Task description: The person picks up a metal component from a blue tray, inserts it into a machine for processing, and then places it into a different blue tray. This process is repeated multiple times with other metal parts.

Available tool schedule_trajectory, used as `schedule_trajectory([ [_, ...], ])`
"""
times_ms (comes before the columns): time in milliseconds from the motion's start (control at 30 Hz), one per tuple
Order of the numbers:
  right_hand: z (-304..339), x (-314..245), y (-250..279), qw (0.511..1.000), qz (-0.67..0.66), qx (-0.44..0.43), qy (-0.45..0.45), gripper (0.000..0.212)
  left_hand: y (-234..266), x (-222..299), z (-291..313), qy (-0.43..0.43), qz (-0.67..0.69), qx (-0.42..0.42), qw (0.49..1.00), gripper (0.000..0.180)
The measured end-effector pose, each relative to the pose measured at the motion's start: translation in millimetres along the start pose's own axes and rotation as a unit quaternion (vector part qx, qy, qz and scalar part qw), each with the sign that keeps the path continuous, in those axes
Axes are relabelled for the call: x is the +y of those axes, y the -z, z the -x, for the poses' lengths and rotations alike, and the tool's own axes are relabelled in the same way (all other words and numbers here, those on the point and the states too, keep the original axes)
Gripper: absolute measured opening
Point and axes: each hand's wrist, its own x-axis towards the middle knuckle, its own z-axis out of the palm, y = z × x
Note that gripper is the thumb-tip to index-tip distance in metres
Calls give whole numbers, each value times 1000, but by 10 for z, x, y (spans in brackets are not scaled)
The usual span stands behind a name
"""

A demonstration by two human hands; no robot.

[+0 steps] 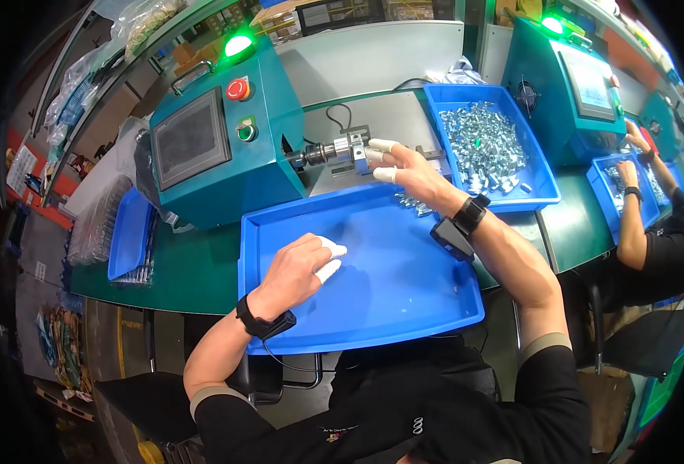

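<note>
My right hand (415, 175) reaches to the metal chuck and fixture (349, 151) on the front of the teal machine (234, 147). Its fingers, in white finger cots, are stretched out and apart beside the fixture's right end; I cannot tell whether they touch it. My left hand (294, 267) hovers over the left part of a large blue tray (388, 271). Its fingers are curled in, thumb and forefinger tips close together in white cots. Whatever they hold, if anything, is hidden. Small metal parts (413, 204) lie at the tray's far right, partly behind my right forearm.
A blue bin (547, 182) full of small shiny metal parts (485, 147) stands at the back right. The machine carries a screen (191, 141) and a red button (238, 89). Left lies a smaller blue tray (131, 236). A co-worker's arm (632, 224) is at another machine, far right.
</note>
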Motion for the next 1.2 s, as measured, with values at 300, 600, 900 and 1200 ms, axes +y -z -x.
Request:
schedule_trajectory([
  [300,-134,-23,197,995,19,87,-41,60,90,65,247,34,0,21,999,27],
  [600,-355,-45,72,989,55,125,-63,56,139,78,409,36,3,27,999,29],
  [900,-498,44,76,985,88,143,-48,56,207,149,419,34,22,11,999,29],
  [1200,-540,-174,42,826,523,206,40,66,206,171,369,26,31,-2,999,29],
])
